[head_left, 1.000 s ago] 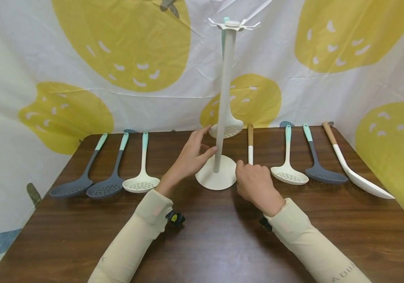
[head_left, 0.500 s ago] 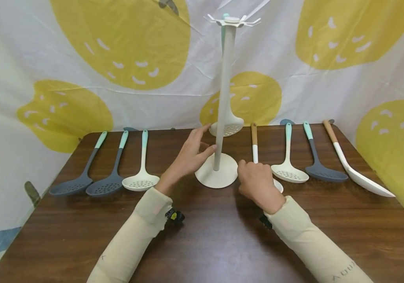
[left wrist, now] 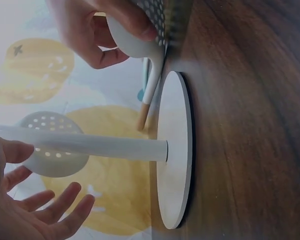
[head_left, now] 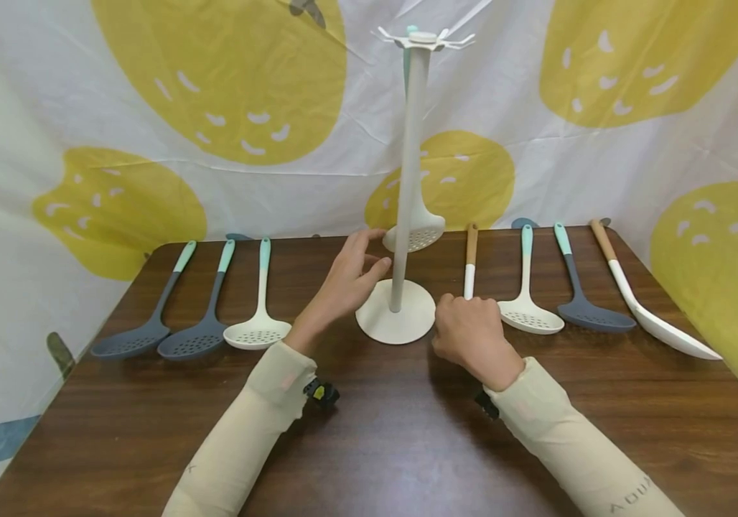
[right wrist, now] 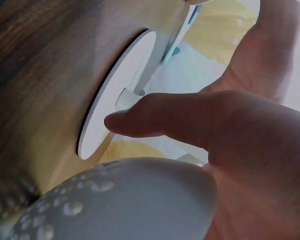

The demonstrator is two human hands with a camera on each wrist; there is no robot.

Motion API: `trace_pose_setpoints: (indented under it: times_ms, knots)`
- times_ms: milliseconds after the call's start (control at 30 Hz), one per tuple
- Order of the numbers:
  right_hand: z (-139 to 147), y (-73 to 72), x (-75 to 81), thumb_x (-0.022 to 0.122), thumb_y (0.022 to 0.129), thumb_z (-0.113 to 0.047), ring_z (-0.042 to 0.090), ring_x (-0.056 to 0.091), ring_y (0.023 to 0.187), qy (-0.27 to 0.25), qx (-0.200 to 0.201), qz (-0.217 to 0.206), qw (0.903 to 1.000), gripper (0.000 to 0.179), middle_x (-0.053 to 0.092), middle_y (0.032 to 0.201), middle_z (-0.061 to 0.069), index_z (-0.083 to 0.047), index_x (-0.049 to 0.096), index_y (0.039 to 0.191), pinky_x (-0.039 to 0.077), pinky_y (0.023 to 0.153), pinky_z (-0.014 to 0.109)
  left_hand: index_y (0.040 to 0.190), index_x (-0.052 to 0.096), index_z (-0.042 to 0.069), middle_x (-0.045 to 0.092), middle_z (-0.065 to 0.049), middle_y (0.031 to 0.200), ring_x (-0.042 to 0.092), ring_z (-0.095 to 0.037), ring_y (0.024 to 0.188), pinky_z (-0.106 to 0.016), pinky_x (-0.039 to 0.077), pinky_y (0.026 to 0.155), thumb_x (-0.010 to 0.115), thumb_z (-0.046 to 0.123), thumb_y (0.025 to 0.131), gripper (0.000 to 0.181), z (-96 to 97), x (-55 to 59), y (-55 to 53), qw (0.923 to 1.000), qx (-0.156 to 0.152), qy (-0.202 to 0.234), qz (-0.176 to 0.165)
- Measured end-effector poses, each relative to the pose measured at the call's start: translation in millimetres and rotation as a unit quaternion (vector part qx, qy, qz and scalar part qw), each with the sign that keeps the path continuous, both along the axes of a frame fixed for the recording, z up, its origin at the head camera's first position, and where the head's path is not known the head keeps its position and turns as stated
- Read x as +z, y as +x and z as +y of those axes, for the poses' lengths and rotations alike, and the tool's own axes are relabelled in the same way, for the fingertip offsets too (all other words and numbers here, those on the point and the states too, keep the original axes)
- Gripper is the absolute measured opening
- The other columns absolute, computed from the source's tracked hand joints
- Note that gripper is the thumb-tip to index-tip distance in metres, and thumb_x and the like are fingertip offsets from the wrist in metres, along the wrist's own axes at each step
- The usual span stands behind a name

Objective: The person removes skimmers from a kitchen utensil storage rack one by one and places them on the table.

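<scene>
A tall white utensil stand [head_left: 408, 179] has a round base and a ring of hooks on top. From its far side hangs a white skimmer [head_left: 426, 231] with a mint handle. My left hand [head_left: 343, 280] is beside the pole, fingers spread and loosely bent, thumb close to the pole. To the right of the base, my right hand [head_left: 470, 330] grips the perforated bowl [left wrist: 135, 37] of a white skimmer with a wood-coloured handle [head_left: 471, 248]. This handle points to the back of the table. In the head view the hand hides the bowl.
Left of the stand lie two grey skimmers [head_left: 191, 343] and a white skimmer [head_left: 256, 333], all mint-handled. On the right are a white skimmer [head_left: 530, 318], a grey one [head_left: 591, 318] and a white utensil with a wooden handle [head_left: 673, 336]. A patterned cloth [head_left: 278, 201] hangs behind the table.
The wooden handle of the skimmer in my right hand has swung to the right at its far end. My left thumb has drawn back slightly from the pole.
</scene>
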State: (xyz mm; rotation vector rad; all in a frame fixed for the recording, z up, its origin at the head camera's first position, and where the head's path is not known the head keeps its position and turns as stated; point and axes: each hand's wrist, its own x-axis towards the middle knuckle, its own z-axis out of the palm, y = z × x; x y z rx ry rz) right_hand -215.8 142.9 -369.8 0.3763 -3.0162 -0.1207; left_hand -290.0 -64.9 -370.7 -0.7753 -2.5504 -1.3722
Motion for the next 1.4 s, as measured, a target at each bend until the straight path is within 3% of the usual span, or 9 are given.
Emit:
trace_pose_setpoints:
  times_ms: [200, 467, 733, 900, 1000, 1167, 1300, 1400]
  knots:
    - [2.6, 0.1, 5.4, 0.067, 0.083, -0.020, 0.039, 0.067, 0.067, 0.007, -0.018, -0.032, 0.9993, 0.021, 0.067, 0.075, 0.015, -0.002, 0.057, 0.088, 0.051, 0.056, 0.049, 0.144, 0.046, 0.006, 0.048, -0.016, 0.146, 0.064, -0.037, 0.123, -0.050, 0.052, 0.106, 0.053, 0.017, 0.107, 0.039, 4.2, 1.9, -5.1, 0.9997, 0.012, 0.019, -0.007]
    - [2.7, -0.8, 9.9, 0.066, 0.086, -0.017, 0.038, 0.067, 0.066, 0.008, -0.002, -0.034, 0.9994, 0.017, 0.068, 0.076, 0.016, -0.002, 0.059, 0.087, 0.052, 0.057, 0.051, 0.139, 0.048, 0.007, 0.051, -0.013, 0.148, 0.064, -0.035, 0.125, -0.048, 0.055, 0.101, 0.052, 0.017, 0.107, 0.034, 6.7, 2.4, -9.1, 0.9985, 0.021, 0.043, -0.027]
    - [5.1, -0.9, 17.2, 0.064, 0.089, -0.025, 0.041, 0.067, 0.070, -0.001, -0.021, -0.060, 0.9980, 0.024, 0.069, 0.081, 0.017, -0.002, 0.058, 0.090, 0.052, 0.062, 0.054, 0.135, 0.049, 0.006, 0.059, -0.016, 0.140, 0.065, -0.036, 0.123, -0.049, 0.054, 0.102, 0.052, 0.013, 0.106, 0.030, 5.8, 2.3, -12.5, 0.9979, 0.021, 0.056, -0.025]
    - [7.0, 0.1, 18.1, 0.069, 0.094, -0.044, 0.043, 0.070, 0.075, -0.002, -0.030, -0.069, 0.9972, 0.045, 0.072, 0.085, 0.019, 0.000, 0.059, 0.099, 0.053, 0.065, 0.054, 0.134, 0.051, 0.006, 0.064, -0.019, 0.133, 0.064, -0.036, 0.124, -0.051, 0.053, 0.102, 0.054, 0.013, 0.106, 0.029, 5.9, 0.4, -14.5, 0.9979, 0.025, 0.057, -0.016]
    - [7.6, -0.8, 19.7, 0.064, 0.095, -0.060, 0.046, 0.071, 0.081, -0.011, -0.041, -0.069, 0.9967, 0.063, 0.073, 0.089, 0.021, 0.001, 0.059, 0.108, 0.053, 0.068, 0.053, 0.130, 0.057, 0.006, 0.067, -0.017, 0.128, 0.064, -0.033, 0.124, -0.051, 0.052, 0.102, 0.059, 0.012, 0.104, 0.027, 5.9, 0.4, -15.4, 0.9983, 0.034, 0.048, -0.004]
    - [12.1, -3.4, 25.7, 0.047, 0.100, -0.069, 0.044, 0.068, 0.077, -0.050, -0.050, -0.047, 0.9964, 0.067, 0.069, 0.082, 0.018, -0.003, 0.057, 0.104, 0.050, 0.064, 0.051, 0.117, 0.065, 0.005, 0.071, -0.013, 0.116, 0.066, -0.029, 0.111, -0.045, 0.051, 0.096, 0.062, 0.010, 0.102, 0.016, 7.8, 1.6, -16.6, 0.9978, 0.054, 0.033, 0.021]
    - [17.9, -4.8, 32.2, 0.044, 0.102, -0.068, 0.040, 0.064, 0.066, -0.091, -0.040, -0.004, 0.9950, 0.063, 0.063, 0.074, 0.014, -0.006, 0.053, 0.097, 0.045, 0.054, 0.047, 0.111, 0.066, 0.003, 0.072, -0.016, 0.105, 0.063, -0.027, 0.092, -0.039, 0.049, 0.082, 0.061, 0.008, 0.103, 0.010, 9.0, 2.2, -16.6, 0.9967, 0.066, 0.030, 0.035]
    - [21.0, -6.1, 36.3, 0.043, 0.103, -0.066, 0.038, 0.061, 0.059, -0.120, -0.033, 0.037, 0.9915, 0.060, 0.060, 0.069, 0.013, -0.007, 0.051, 0.095, 0.042, 0.047, 0.044, 0.110, 0.066, 0.003, 0.073, -0.017, 0.103, 0.063, -0.027, 0.090, -0.039, 0.049, 0.081, 0.061, 0.008, 0.103, 0.010, 8.9, 1.8, -16.7, 0.9958, 0.075, 0.029, 0.043]
